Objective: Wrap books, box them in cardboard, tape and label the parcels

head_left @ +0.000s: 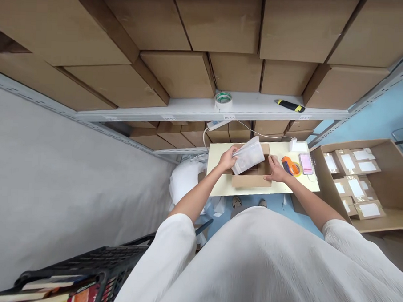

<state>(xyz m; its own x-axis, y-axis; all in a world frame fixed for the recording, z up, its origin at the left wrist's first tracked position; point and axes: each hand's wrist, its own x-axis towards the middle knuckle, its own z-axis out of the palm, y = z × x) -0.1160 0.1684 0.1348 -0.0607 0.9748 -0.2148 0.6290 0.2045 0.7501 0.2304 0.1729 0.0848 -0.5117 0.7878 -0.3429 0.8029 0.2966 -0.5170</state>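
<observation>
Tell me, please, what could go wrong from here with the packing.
The wrapped package, held toward one end by the left hand, might slip or catch on the open box. The orange tool, close to the right hand, could get knocked. The cutter near the shelf's front edge might fall if bumped.

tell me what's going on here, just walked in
A person's left hand holds a translucent wrapped packet at a tilt over an open cardboard box on a table. The right hand touches the box's right side. A tape roll and a utility knife lie on the shelf above. At right, a large carton holds smaller boxes with white labels.
</observation>
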